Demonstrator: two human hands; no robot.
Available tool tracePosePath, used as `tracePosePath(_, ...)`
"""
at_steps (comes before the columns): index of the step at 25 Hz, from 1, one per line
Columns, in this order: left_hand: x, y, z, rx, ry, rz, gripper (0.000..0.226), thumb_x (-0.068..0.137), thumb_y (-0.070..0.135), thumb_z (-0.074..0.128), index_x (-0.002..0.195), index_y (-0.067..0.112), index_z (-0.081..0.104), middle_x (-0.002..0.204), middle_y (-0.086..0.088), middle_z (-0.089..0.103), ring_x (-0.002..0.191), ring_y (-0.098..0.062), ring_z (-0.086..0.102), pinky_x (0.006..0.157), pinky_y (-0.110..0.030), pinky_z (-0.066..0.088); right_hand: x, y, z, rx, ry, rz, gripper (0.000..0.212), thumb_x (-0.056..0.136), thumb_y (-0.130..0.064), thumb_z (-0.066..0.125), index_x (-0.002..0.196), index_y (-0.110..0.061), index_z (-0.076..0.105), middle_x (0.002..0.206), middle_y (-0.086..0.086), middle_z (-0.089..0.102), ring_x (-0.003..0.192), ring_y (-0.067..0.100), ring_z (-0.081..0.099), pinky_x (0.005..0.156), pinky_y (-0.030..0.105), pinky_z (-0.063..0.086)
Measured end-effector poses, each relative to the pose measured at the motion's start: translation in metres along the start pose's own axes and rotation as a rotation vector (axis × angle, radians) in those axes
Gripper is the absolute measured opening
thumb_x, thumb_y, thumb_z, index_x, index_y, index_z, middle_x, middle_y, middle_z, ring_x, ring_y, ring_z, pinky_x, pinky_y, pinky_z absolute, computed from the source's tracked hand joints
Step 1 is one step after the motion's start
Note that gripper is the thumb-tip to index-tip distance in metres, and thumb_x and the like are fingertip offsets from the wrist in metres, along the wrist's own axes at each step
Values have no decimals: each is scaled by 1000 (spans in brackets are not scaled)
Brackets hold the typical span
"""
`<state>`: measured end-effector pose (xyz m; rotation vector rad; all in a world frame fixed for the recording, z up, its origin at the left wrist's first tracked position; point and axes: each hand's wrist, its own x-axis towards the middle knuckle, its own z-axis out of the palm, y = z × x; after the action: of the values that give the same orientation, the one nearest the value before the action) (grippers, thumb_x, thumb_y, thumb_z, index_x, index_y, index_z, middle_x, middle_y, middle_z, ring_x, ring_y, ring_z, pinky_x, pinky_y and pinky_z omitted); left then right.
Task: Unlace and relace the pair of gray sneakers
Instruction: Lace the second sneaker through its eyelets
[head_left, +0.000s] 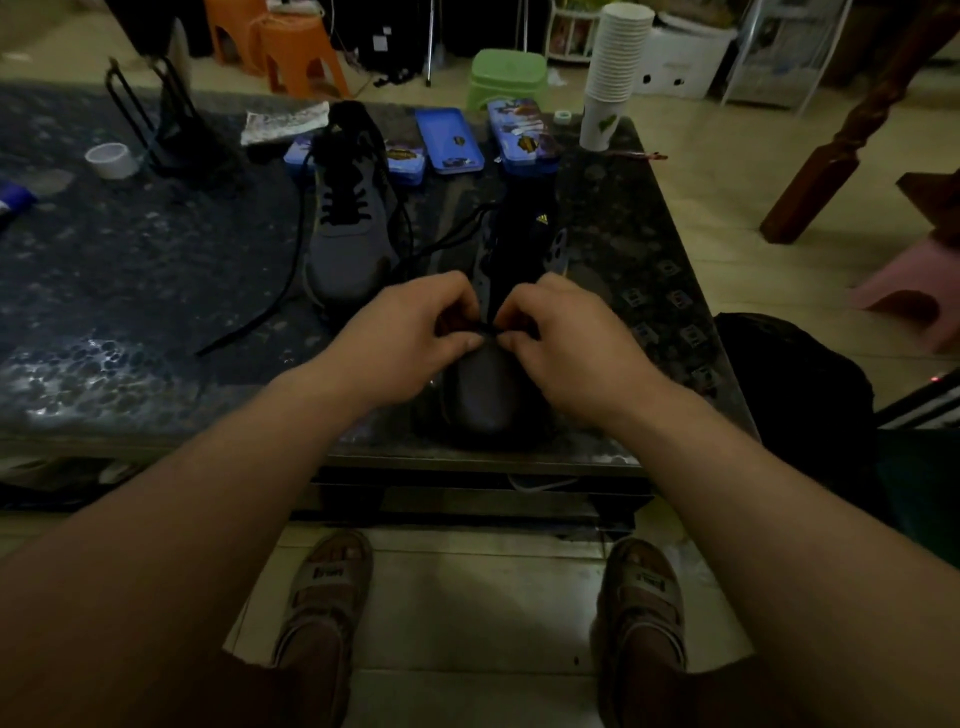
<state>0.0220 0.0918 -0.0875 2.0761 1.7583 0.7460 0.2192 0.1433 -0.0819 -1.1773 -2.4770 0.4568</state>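
Observation:
Two gray sneakers stand on the dark speckled table (130, 270). The near sneaker (488, 395) points its toe at me, its tongue and eyelet flaps spread open. My left hand (415, 338) and my right hand (561, 343) meet over its lowest eyelets, and both pinch the black lace (488, 328) between thumb and fingers. More of this lace trails off to the upper left (452, 236). The far sneaker (348, 218) stands to the left and behind, partly laced, with a long black lace (280, 291) trailing down over the table.
Behind the sneakers lie blue tins (452, 140). A stack of paper cups (613, 73) stands at the back right corner, a tape roll (111, 158) and a black wire stand (156, 119) at the back left. Stools and a wooden leg (831, 161) surround the table.

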Motion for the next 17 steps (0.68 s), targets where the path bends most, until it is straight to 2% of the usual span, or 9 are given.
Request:
tracePosePath(6,11,-2,10,50,-1,109,17,92,29,74,99,29,59,88,9,58,79,-8,54,72,-37,50,-4,12,1,-8,91,81,13,95,-33,70,102,-23,67,102,-4,44,89,13,52,80,33,50)
tracePosePath(10,19,-5,7,-13,-72,134,12,93,28,74,99,30,63,93,9,57,84,-7,56,75,-31,48,-4,23,-6,177,47,123,10,94,-33,73,98,-24,72,98,-3,51,85,5,51,74,12,40)
tracePosePath(13,22,-3,3,-46,-159,120,10,96,26,71,97,31,62,94,8,53,86,-7,54,77,-25,45,-5,29,-9,213,9,79,8,93,-30,76,97,-24,73,96,-5,53,86,2,53,75,11,41)
tracePosePath(17,28,-3,-6,-60,-248,80,11,100,22,65,94,28,58,97,7,51,89,-6,52,79,-20,41,-4,35,-11,186,19,29,7,93,-18,74,98,-22,73,97,-7,57,90,6,57,82,20,46)
